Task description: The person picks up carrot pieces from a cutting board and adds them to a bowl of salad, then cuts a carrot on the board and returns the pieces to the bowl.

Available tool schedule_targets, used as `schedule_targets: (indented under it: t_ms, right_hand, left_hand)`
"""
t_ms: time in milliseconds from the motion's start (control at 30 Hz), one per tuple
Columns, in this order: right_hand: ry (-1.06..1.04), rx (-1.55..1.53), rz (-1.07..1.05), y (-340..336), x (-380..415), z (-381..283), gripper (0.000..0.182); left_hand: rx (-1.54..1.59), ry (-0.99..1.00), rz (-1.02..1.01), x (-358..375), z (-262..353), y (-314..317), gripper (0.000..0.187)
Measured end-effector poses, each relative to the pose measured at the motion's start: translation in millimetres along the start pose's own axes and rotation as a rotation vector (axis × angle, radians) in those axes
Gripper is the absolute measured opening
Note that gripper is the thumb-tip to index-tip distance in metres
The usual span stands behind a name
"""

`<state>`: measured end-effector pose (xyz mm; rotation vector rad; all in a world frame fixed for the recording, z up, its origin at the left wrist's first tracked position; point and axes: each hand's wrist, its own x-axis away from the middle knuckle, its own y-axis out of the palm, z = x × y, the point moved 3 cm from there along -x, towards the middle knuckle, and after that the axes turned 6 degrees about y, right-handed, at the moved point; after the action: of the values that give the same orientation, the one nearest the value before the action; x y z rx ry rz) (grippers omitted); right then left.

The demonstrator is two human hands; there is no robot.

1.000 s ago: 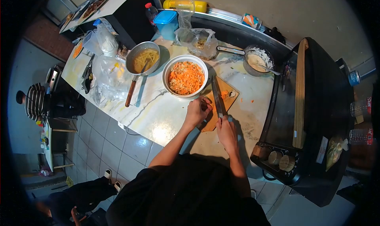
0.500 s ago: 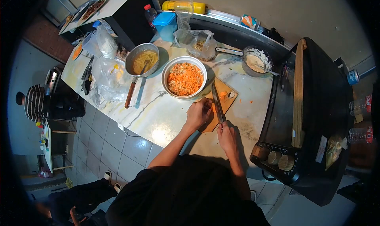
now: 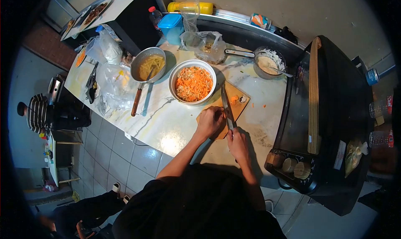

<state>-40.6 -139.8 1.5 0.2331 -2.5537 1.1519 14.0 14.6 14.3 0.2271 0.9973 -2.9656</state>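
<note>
A wooden cutting board lies on the counter, with orange carrot pieces and a small pale bit on it. My left hand is closed at the board's left side, fingers curled over a carrot piece mostly hidden under them. My right hand grips the handle of a knife. Its long blade lies over the board, right beside my left fingertips. Just beyond my left hand stands a white bowl full of shredded carrot mixture.
A saucepan of pale strips in liquid stands left of the bowl, its handle toward me. Plastic bags lie farther left. A dark pan of batter sits at the back right. A black oven borders the right. Two people are at the left.
The knife and my right hand have shifted slightly left and toward me. My left hand stays at the carrot. The whole view has moved a little.
</note>
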Motion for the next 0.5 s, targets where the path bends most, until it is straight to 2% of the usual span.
schedule_targets:
  t_ms: [133, 500]
  right_hand:
    - [0.009, -0.026, 0.021, -4.9, 1.7, 0.5, 0.031]
    - [-0.027, 0.020, 0.048, 2.3, 1.0, 11.3, 0.030]
  left_hand:
    - [0.122, 0.021, 0.011, -1.7, -7.5, 0.3, 0.022]
    - [0.180, -0.033, -0.036, -6.3, -9.3, -2.7, 0.022]
